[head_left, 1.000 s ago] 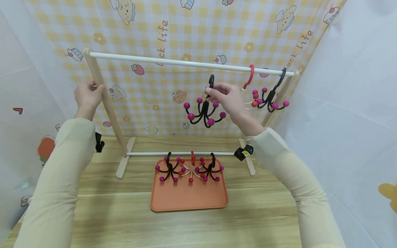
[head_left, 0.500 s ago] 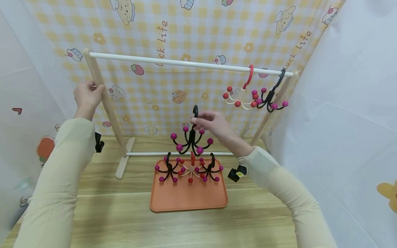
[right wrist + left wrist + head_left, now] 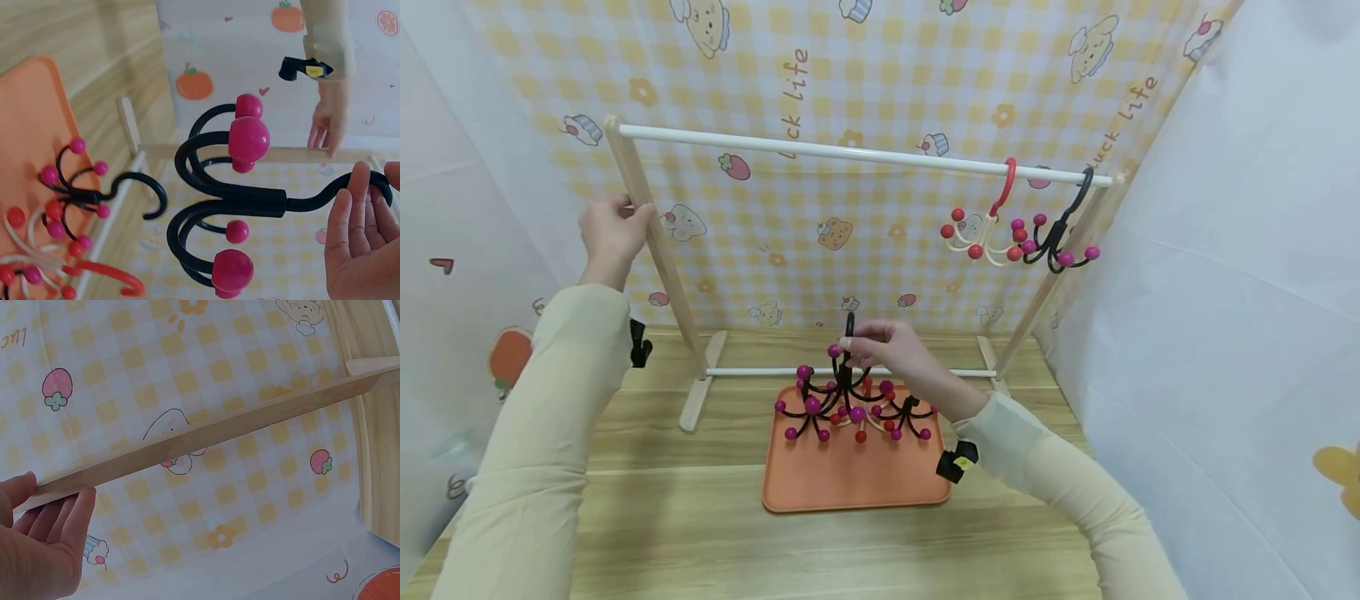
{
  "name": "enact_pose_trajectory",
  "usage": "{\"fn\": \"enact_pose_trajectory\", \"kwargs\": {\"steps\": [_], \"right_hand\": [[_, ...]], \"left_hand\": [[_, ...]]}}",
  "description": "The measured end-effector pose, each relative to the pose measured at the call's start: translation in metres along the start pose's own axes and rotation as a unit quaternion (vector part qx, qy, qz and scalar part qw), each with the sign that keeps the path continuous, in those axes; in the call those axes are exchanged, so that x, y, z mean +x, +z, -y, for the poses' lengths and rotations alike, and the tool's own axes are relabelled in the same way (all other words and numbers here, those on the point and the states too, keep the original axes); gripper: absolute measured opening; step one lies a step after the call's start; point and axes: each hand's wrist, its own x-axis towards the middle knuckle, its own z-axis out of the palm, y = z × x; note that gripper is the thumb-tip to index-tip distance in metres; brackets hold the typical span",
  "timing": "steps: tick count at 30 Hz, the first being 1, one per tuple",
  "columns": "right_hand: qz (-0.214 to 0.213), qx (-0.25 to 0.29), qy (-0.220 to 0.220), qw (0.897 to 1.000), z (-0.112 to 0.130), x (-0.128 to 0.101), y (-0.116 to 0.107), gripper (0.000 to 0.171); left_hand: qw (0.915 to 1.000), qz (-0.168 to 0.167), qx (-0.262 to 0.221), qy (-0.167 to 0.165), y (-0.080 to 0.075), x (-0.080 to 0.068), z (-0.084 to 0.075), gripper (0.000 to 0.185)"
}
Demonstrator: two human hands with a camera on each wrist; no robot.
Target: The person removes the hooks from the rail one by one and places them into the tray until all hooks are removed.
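Our right hand (image 3: 891, 354) pinches the stem of a black multi-arm hook with magenta ball tips (image 3: 838, 387), low in the middle of the head view, just above the orange tray (image 3: 857, 479) on the bench (image 3: 662, 517). Our left hand (image 3: 610, 233), at the upper left, grips the wooden upright of the rack (image 3: 651, 237).

The tray holds three more hooks: two black ones (image 3: 808, 412) and a cream one with red balls (image 3: 861, 417), close together. We judge the main risk to be tangling: the curved arms of the held hook hang right over them and could catch between their arms, dragging them or leaving the hook tipped. The pinch is only at the thin stem, so the hook could swivel. Two hooks, one red-topped (image 3: 992, 229) and one black (image 3: 1060, 237), hang at the rail's right end.
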Motion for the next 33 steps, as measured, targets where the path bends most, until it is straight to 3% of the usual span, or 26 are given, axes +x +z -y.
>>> {"fn": "enact_pose_trajectory", "kwargs": {"steps": [10, 18, 33], "right_hand": [[0.025, 0.032, 0.027, 0.999, -0.028, -0.007, 0.021, 0.031], [0.033, 0.051, 0.049, 0.997, -0.048, -0.013, 0.043, 0.024], [0.018, 0.071, 0.06, 0.995, -0.109, -0.014, 0.07, 0.02]], "left_hand": [[1.0, -0.001, 0.002, 0.003, 0.0, 0.001, 0.0, 0.049], [1.0, -0.002, 0.003, 0.005, 0.0, 0.001, 0.0, 0.049], [1.0, 0.002, -0.005, 0.002, 0.0, 0.002, 0.001, 0.05]]}}
